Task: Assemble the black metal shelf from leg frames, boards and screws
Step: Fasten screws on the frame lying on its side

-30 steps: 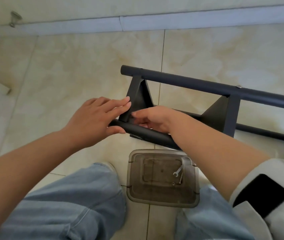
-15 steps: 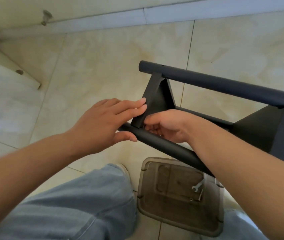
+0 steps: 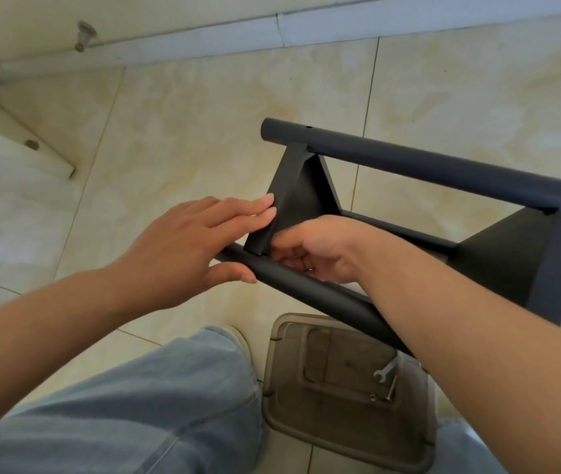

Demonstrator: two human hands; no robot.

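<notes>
Both hands crowd the near end of the shelf frame (image 3: pixel 409 162): the left hand (image 3: pixel 183 248) lies flat against the slanted black board (image 3: pixel 292 200), and the right hand (image 3: pixel 313 248) is tucked behind the near tube (image 3: pixel 306 292), filling that gap. Below the tube, a clear plastic tray (image 3: pixel 347 388) with a small wrench (image 3: pixel 384 371) blocks the floor between the knees. Bare tiled floor (image 3: pixel 186 138) lies open to the left and beyond the far tube.

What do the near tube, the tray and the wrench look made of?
Near tube: likely metal, matte black coating, soft dull sheen. Tray: smoky translucent plastic; floor tiles show through. Wrench: bare silvery metal, bright glints, apparently thin stamped steel.
</notes>
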